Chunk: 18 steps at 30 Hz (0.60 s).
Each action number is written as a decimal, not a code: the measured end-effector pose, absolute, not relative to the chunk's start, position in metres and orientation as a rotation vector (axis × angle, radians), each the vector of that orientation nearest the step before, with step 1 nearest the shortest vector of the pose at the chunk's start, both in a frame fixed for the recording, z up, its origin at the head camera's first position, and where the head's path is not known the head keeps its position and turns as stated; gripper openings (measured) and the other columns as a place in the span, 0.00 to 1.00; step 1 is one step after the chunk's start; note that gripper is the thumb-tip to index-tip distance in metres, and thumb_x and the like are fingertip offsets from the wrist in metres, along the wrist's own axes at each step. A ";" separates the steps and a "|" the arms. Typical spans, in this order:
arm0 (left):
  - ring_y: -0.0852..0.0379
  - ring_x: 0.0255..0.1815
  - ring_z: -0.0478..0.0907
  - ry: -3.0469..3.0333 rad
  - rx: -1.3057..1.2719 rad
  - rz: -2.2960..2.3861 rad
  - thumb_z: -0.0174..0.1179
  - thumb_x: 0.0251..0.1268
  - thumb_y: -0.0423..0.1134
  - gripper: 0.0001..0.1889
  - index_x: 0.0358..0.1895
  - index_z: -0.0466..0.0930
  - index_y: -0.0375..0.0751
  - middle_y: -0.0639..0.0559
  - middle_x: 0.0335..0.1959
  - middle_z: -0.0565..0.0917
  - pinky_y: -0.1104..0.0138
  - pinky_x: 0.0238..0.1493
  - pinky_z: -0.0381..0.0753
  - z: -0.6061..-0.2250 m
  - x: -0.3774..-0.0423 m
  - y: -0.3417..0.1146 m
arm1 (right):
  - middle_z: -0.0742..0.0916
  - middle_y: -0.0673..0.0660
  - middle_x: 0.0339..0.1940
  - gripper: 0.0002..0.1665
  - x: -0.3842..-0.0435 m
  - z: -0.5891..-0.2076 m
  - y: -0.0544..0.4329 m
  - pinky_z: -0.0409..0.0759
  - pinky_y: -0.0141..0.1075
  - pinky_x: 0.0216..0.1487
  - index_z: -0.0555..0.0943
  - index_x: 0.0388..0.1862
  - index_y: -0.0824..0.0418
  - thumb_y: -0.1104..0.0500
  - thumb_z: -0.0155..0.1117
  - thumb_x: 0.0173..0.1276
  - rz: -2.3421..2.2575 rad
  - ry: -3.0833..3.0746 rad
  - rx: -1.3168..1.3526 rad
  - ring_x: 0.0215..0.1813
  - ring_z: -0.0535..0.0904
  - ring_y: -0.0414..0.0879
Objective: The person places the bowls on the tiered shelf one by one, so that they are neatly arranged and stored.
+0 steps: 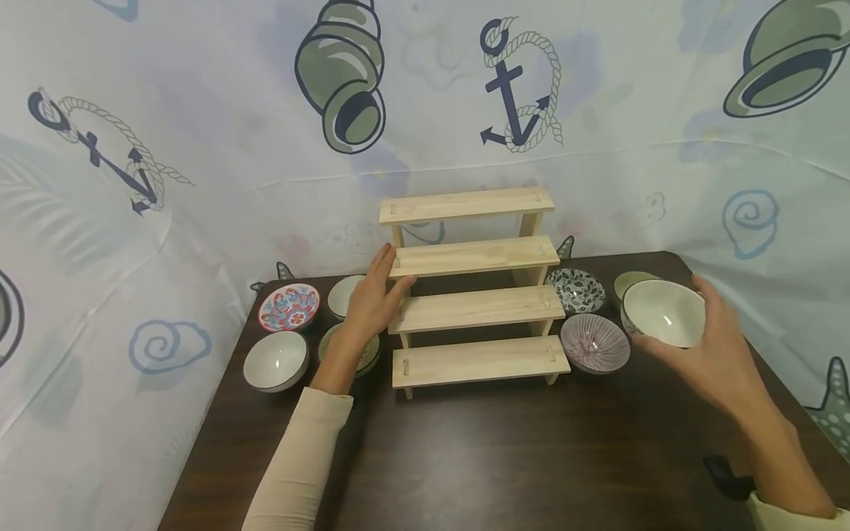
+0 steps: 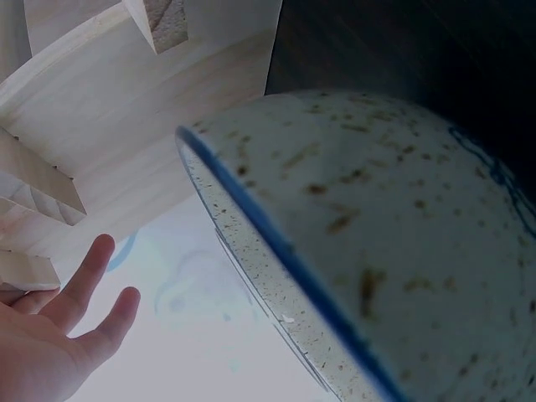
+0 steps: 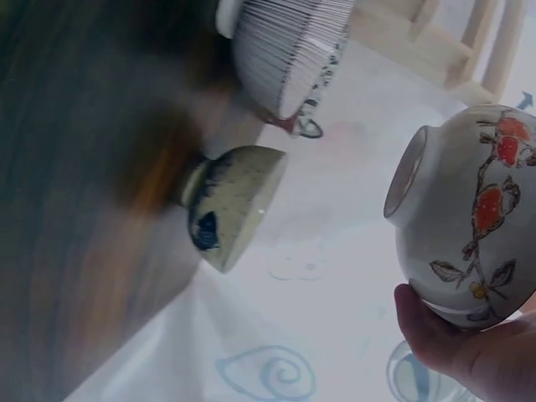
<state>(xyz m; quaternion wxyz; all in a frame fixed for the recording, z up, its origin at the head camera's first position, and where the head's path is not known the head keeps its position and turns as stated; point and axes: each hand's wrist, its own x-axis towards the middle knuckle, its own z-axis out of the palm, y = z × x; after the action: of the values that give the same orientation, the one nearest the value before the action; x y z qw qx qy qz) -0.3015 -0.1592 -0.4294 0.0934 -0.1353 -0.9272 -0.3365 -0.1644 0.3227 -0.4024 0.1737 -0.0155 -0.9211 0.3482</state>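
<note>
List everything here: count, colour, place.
Stand: one, pale wood, centre
Table: one, dark brown, below
Patterned bowl: one, red and blue, left
White bowls: two, white, left
Beige bowl: one, beige, left, partly hidden
Floral bowl: one, black and white, right
Striped bowl: one, purple, right
Small bowl: one, greenish, right
Held bowl: one, white inside, above table, right
Backdrop: one, white, printed, behind table
Black object: one, black, lower right, unidentified
Left hand: one, cream sleeve, at stand's left
Right hand: one, pale sleeve, holding bowl

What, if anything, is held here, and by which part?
The right hand holds a white bowl by its outer wall near the rim. The left hand, at the wooden stand, shows no clear grip.
</note>
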 end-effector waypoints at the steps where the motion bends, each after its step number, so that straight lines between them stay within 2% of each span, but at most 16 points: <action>1: 0.32 0.78 0.64 -2.753 -0.403 -0.998 0.48 0.80 0.61 0.41 0.85 0.47 0.47 0.50 0.87 0.48 0.36 0.72 0.68 -0.429 -0.302 -0.159 | 0.62 0.80 0.77 0.71 -0.164 -0.400 0.322 0.64 0.69 0.53 0.46 0.86 0.57 0.48 0.83 0.55 0.986 -2.603 -0.039 0.66 0.64 0.75; 9: 0.32 0.78 0.65 -2.764 -0.392 -0.992 0.49 0.80 0.61 0.40 0.85 0.47 0.48 0.50 0.87 0.48 0.36 0.72 0.67 -0.429 -0.303 -0.159 | 0.65 0.78 0.76 0.72 -0.161 -0.381 0.310 0.66 0.69 0.52 0.46 0.87 0.48 0.48 0.84 0.54 0.996 -2.577 -0.032 0.66 0.65 0.73; 18: 0.31 0.77 0.66 -2.767 -0.388 -0.982 0.49 0.80 0.61 0.41 0.85 0.47 0.47 0.49 0.87 0.48 0.36 0.71 0.69 -0.429 -0.303 -0.158 | 0.61 0.72 0.81 0.73 -0.156 -0.366 0.298 0.64 0.70 0.56 0.45 0.87 0.47 0.47 0.84 0.53 1.009 -2.568 -0.039 0.69 0.63 0.71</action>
<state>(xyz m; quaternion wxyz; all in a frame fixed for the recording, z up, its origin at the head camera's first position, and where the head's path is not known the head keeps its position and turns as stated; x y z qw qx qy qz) -0.3029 -0.1585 -0.4286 0.0899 -0.1306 -0.9305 -0.3302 -0.1561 0.2980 -0.3663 0.1899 -0.0137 -0.9137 0.3591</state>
